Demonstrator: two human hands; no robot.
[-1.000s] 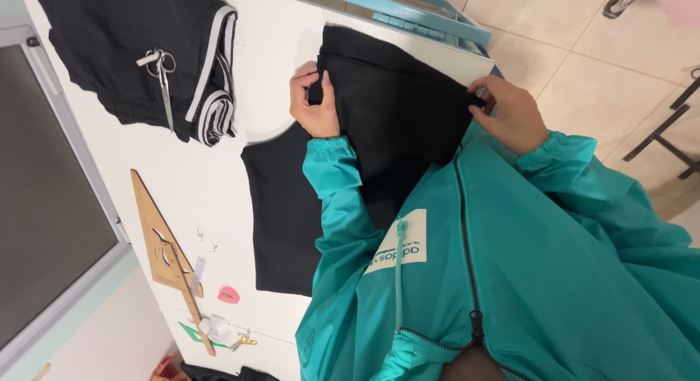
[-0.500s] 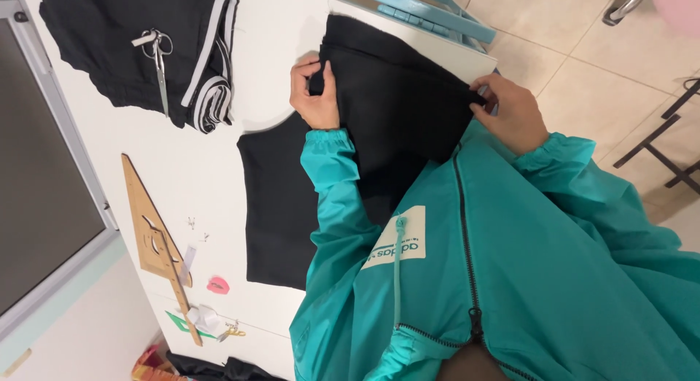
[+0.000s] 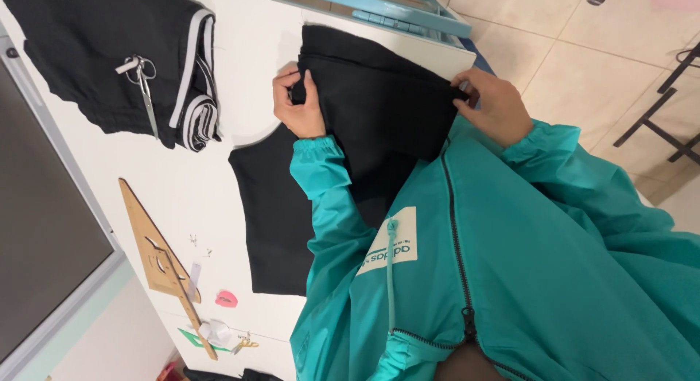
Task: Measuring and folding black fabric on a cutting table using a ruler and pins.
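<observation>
Seen from the head camera looking down, a white tabletop (image 3: pixel 240 75) fills the upper left of the view, and a person in a teal zip jacket (image 3: pixel 510 279) leans over it. The left hand (image 3: pixel 297 107) is clenched on the folded edge of a piece of black fabric (image 3: pixel 379 111), thumb on top; the right hand (image 3: pixel 496 104) pinches the same fold at its other end, so the cloth is stretched between them. The fabric lies flat on the tabletop, running from near the far edge down under the jacket sleeve. At the far left corner sits a bundle of black cloth with white striped trim (image 3: pixel 109 67), with a pair of scissors (image 3: pixel 142 78) lying on top of it. Nearer, a wooden tailor's curve ruler (image 3: pixel 160 261) rests on the white surface, with a small pink chalk piece (image 3: pixel 226 299) just beside it. Beyond the tabletop are a light blue frame (image 3: pixel 394 13) and a beige tiled floor (image 3: pixel 583 53), with dark metal legs (image 3: pixel 656 111) at the right.
</observation>
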